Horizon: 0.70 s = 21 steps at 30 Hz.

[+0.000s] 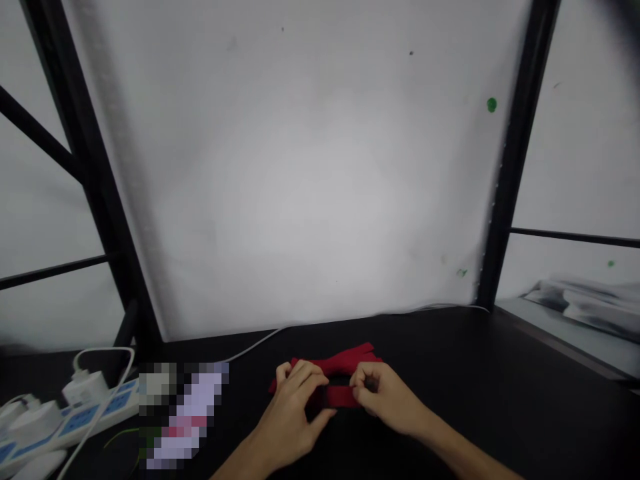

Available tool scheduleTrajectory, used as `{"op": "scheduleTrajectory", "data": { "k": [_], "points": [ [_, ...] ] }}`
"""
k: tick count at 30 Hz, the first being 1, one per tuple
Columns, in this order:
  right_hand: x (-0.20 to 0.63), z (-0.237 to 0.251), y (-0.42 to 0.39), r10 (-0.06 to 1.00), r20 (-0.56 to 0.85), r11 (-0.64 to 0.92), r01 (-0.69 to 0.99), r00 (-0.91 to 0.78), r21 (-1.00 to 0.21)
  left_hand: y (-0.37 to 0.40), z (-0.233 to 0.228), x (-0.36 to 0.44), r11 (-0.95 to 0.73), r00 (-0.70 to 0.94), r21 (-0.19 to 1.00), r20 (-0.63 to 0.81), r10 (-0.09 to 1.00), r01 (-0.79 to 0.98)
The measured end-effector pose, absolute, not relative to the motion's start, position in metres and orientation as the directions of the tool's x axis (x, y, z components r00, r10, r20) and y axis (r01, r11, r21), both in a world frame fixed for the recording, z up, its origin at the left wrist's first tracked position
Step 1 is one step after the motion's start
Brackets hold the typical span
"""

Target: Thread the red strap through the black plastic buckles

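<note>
A short red strip (342, 397), fabric by its look, stretches between my hands just above the black table. My right hand (387, 399) pinches the strip's right end between thumb and bent fingers. At the other end, my left hand (293, 419) has its fingers curled over the strip, with the thumb reaching along below it. A dark part shows by the left fingertips, too dim to make out. Just behind both hands lies a loose bunch of red strips (345, 360), partly covered by them.
On the left lie a white power strip (83, 417) with plugs and cables, and a pixelated patch over a light purple thing (193, 407). A thin white cable (255, 345) runs along the back of the black table (450, 360). Behind stands a white panel (320, 167) between black posts.
</note>
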State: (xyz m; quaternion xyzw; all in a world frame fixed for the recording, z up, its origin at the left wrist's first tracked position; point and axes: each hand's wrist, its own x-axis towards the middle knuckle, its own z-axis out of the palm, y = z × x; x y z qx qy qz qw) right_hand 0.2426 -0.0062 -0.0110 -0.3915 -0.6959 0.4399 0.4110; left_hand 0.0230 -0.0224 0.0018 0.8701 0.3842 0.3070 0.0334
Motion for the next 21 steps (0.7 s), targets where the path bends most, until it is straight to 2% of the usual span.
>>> {"op": "scheduleTrajectory", "data": {
  "k": [3,7,11,14,16,18,21],
  "points": [
    [0.25,-0.006,-0.003,0.867,0.163,0.257,0.143,-0.472,-0.956,-0.024,0.001,0.021,-0.717,0.532,0.307,0.504,0.68,0.626],
    [0.26,0.015,0.004,0.744,0.071,0.352,0.299,-0.664,-0.887,-0.024,0.001,0.019,-0.726,0.563,0.325,0.468,0.681,0.607],
    [0.259,0.023,0.015,0.721,0.033,0.333,0.305,-0.692,-0.892,-0.022,0.003,0.017,-0.719,0.553,0.361,0.465,0.691,0.595],
    [0.248,0.013,0.018,0.756,0.114,0.274,0.152,-0.645,-0.95,-0.021,0.007,0.017,-0.693,0.53,0.433,0.448,0.72,0.577],
    [0.239,0.007,0.017,0.773,0.222,0.314,0.054,-0.594,-0.948,-0.022,0.008,0.018,-0.67,0.516,0.493,0.427,0.742,0.555],
    [0.233,0.003,0.014,0.766,0.308,0.387,0.024,-0.564,-0.922,-0.024,0.009,0.019,-0.647,0.498,0.551,0.417,0.76,0.527],
    [0.23,0.004,0.011,0.747,0.34,0.449,0.057,-0.571,-0.892,-0.026,0.008,0.02,-0.612,0.466,0.631,0.41,0.784,0.477]
  ]
}}
